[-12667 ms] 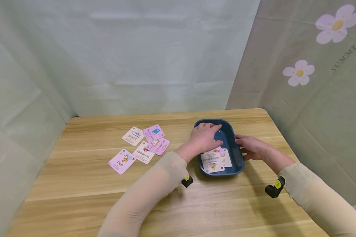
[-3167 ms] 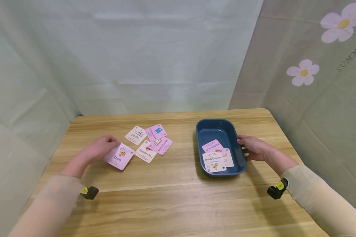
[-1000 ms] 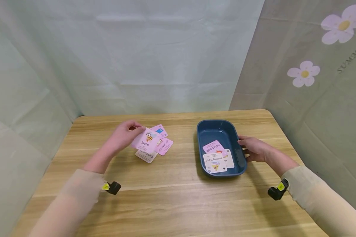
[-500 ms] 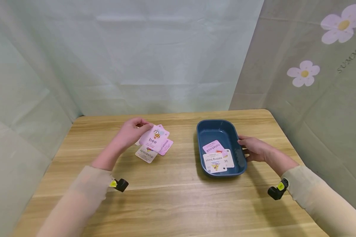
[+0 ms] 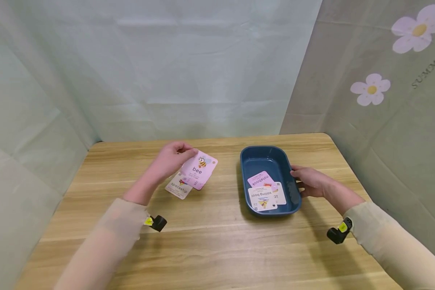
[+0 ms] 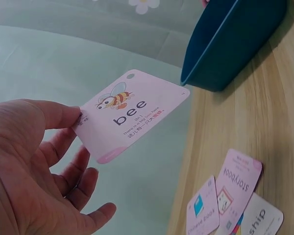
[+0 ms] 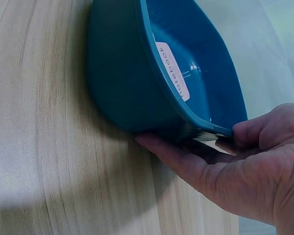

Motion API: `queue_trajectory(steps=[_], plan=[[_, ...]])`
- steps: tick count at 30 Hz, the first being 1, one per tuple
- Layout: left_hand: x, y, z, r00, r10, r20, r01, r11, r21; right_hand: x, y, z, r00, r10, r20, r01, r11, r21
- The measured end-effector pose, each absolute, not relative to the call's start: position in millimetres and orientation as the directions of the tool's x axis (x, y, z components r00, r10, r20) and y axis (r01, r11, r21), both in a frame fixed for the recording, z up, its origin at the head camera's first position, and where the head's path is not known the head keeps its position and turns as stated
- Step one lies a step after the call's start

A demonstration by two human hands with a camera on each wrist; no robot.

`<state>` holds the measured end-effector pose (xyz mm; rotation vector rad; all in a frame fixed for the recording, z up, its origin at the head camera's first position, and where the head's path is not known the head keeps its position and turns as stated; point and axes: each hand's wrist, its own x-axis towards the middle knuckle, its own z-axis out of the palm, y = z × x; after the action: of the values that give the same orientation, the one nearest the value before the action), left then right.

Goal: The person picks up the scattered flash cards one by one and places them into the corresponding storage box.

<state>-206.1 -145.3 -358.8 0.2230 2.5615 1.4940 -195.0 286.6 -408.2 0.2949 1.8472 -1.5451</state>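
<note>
My left hand (image 5: 171, 160) pinches a pink card with a bee (image 5: 198, 167) by its corner between thumb and fingers, above the table. In the left wrist view the card lifts clear of a pink storybook card (image 6: 240, 178), a Chinese book card (image 6: 202, 208) and a spaceship card (image 6: 265, 215). At the right, a deep blue plastic tray (image 5: 243, 177) stands with my right hand (image 5: 311, 181) gripping its right side, one digit at the rim and others against the outer wall. Inside lie a notebook card (image 5: 259, 178), a sailing boat card (image 5: 262, 197) and another partly covered card (image 5: 280, 194).
The wooden table (image 5: 210, 245) has its back edge against a pale cloth curtain (image 5: 199, 72). More cloth with printed flowers hangs along the right side. In the head view my left hand and the bee card hide much of the loose card group.
My left hand picked up the bee card from the table's left side and has carried it rightward over the other cards. The right hand stays on the tray.
</note>
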Motion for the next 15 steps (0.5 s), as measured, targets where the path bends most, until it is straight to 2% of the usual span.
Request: queue_trajectory(steps=[15], plan=[[-210, -112, -355, -0.971, 0.229, -0.062, 0.054, 0.469, 0.881, -195, 287, -407, -0.726, -0.247, -0.642, 0.587, 0.263, -0.766]])
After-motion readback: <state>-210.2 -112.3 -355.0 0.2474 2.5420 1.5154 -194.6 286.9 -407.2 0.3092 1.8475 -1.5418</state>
